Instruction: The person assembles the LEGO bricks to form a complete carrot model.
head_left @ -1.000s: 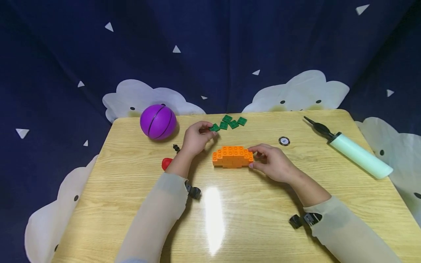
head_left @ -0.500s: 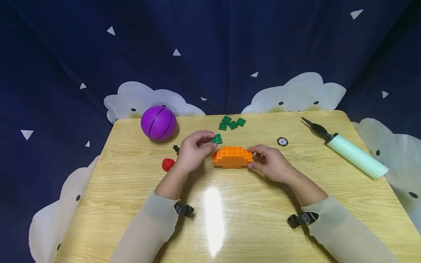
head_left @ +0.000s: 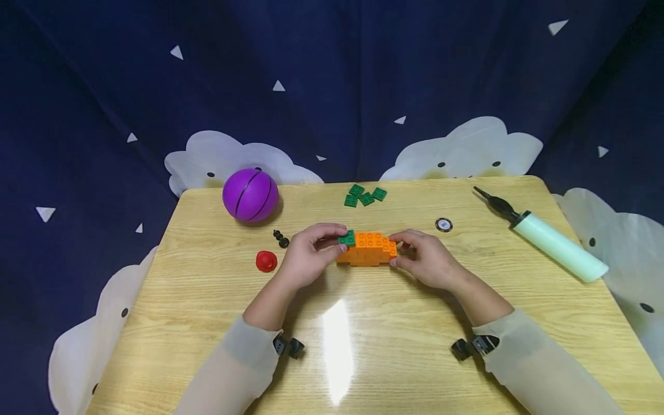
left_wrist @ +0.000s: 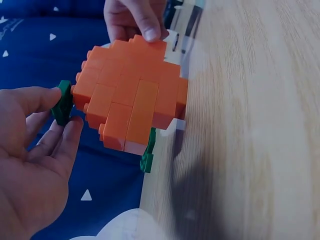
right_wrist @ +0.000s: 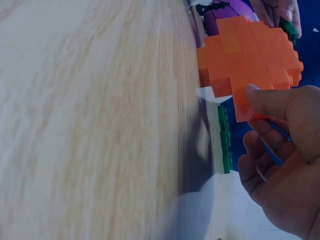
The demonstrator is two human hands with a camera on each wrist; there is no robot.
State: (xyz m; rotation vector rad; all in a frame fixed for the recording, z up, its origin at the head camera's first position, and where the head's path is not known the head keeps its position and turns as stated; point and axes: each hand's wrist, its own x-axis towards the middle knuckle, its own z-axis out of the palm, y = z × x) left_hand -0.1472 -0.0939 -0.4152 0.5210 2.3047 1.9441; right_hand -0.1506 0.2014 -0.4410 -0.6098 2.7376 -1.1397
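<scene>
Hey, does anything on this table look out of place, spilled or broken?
Nothing stands out. The left hand pinches a green brick at the end of the orange block build; the right hand holds its other end. Nothing looks spilled or broken.

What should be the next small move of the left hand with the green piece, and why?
Probably press it down. The left hand pinches the green plate at the left end of the orange block body, which the right hand grips at its other end.

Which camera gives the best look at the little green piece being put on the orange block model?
The left wrist view: the green piece shows pinched at the model's end. The head view shows it small; the right wrist view, barely.
</scene>
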